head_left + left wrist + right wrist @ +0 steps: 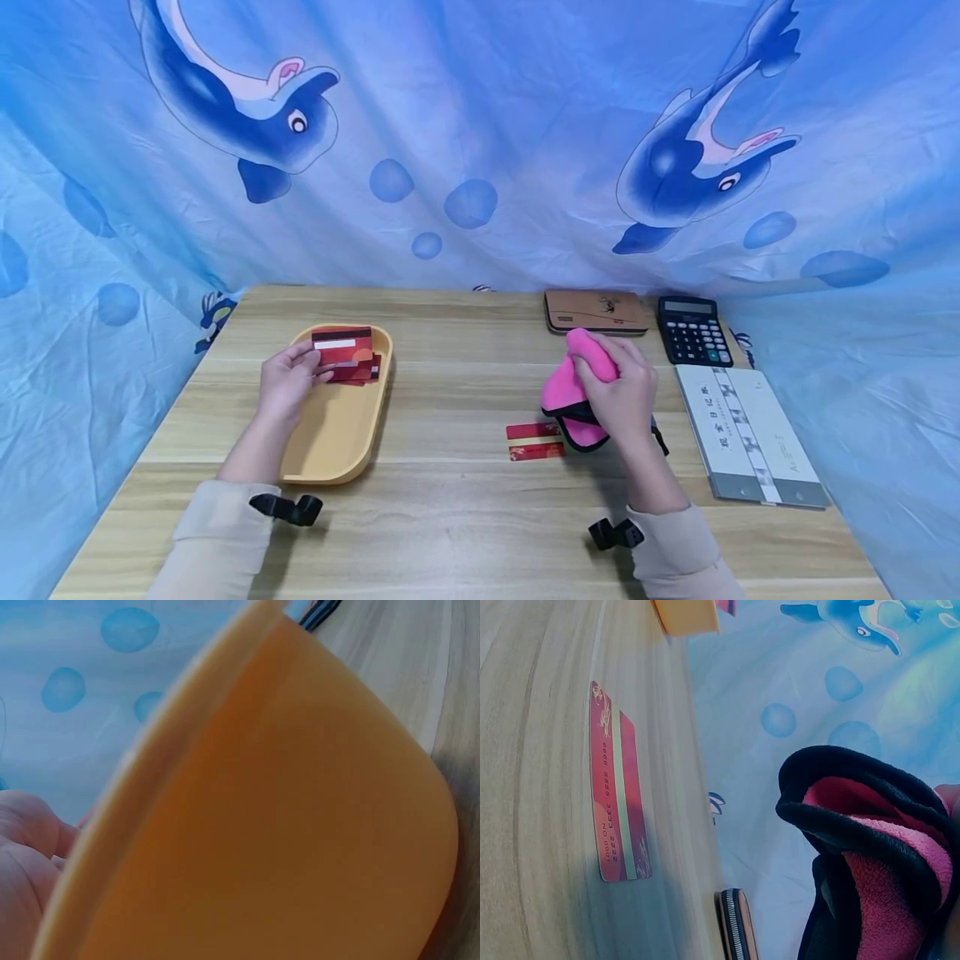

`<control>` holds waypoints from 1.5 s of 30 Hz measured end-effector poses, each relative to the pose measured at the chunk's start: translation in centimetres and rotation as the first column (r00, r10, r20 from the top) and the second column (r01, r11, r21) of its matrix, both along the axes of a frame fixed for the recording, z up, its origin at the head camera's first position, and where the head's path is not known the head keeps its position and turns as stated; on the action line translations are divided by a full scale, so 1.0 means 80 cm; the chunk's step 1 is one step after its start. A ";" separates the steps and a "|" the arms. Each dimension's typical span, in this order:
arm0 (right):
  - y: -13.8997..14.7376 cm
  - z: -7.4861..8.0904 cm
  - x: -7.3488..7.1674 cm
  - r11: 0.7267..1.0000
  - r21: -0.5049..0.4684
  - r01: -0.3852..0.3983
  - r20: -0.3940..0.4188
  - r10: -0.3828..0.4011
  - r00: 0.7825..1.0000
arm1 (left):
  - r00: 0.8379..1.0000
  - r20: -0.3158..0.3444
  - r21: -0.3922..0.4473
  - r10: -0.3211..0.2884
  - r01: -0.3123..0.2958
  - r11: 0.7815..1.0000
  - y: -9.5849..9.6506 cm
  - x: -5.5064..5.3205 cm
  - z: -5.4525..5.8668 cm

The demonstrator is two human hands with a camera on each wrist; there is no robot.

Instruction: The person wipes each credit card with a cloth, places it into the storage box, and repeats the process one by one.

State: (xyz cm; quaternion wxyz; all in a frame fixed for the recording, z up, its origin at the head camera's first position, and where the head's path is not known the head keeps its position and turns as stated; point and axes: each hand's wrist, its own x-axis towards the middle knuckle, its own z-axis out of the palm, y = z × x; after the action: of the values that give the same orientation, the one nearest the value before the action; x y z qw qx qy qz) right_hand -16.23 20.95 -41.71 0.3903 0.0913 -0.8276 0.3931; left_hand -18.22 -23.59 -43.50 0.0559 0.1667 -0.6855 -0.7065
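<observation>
My left hand pinches a red bank card with a dark stripe and a white strip, above the upper end of a yellow tray. Under it, more red cards lie in the tray. In the left wrist view the tray's outer wall hides most of that hand. My right hand grips a folded pink cloth with black edging, raised over the table. Beside the cloth, a red card with a pale band lies flat; its embossed digits show in the right wrist view.
At the back stands a brown zippered wallet, with a black calculator to its right. A white and grey boxed book lies at the table's right side. A blue dolphin-print curtain closes off the back and sides.
</observation>
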 end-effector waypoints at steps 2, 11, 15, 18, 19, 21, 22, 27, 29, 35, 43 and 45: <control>0.000 0.000 0.000 1.000 0.003 -0.002 0.001 0.002 1.000 | 0.999 0.022 -0.046 -0.025 0.026 0.999 -0.001 -0.002 -0.004; 0.002 -0.002 -0.001 1.000 -0.001 -0.011 0.008 0.011 1.000 | 0.984 0.094 -0.159 -0.149 0.163 0.974 -0.007 -0.004 -0.018; 0.003 -0.003 -0.001 1.000 -0.001 -0.014 0.005 0.014 1.000 | 0.983 0.093 -0.139 -0.157 0.169 0.976 -0.009 -0.003 -0.021; 0.003 -0.003 -0.002 1.000 0.000 -0.017 0.000 0.017 1.000 | 0.985 0.094 -0.143 -0.144 0.156 0.977 -0.009 -0.003 -0.022; 0.003 -0.003 -0.002 1.000 0.001 -0.017 -0.002 0.018 1.000 | 0.985 0.100 -0.161 -0.140 0.154 0.975 -0.009 -0.004 -0.023; 0.003 -0.003 -0.001 1.000 0.001 -0.019 -0.005 0.019 1.000 | 0.984 0.114 -0.225 -0.133 0.156 0.962 -0.010 -0.004 -0.023; 0.002 -0.003 -0.001 1.000 0.001 -0.019 -0.005 0.019 1.000 | 0.984 0.122 -0.258 -0.133 0.160 0.953 -0.010 -0.004 -0.024; 0.002 -0.002 0.000 1.000 0.001 -0.018 -0.001 0.018 1.000 | 0.979 0.149 -0.335 -0.141 0.184 0.924 -0.012 -0.005 -0.024; 0.002 -0.002 0.001 1.000 0.004 -0.015 0.005 0.015 1.000 | 0.977 0.154 -0.328 -0.147 0.191 0.925 -0.012 -0.005 -0.024; 0.004 -0.003 0.001 1.000 0.007 -0.017 0.021 0.017 1.000 | 0.975 0.135 -0.298 -0.179 0.212 0.931 -0.010 -0.005 -0.023; 0.008 -0.006 0.001 0.999 0.006 -0.041 -0.004 0.041 0.999 | 0.989 -0.016 -0.345 -0.147 0.133 0.929 0.008 0.002 -0.002; 0.008 -0.006 0.001 0.999 0.010 -0.044 -0.013 0.044 0.999 | 0.991 -0.074 -0.361 -0.111 0.077 0.929 0.018 0.006 0.008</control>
State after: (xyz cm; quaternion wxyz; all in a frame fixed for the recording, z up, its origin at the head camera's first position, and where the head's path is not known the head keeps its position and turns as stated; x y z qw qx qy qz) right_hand -16.13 21.62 -42.21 0.3867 0.1139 -0.8245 0.3971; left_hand -17.77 -22.13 -42.89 0.0833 0.0875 -0.8064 -0.5789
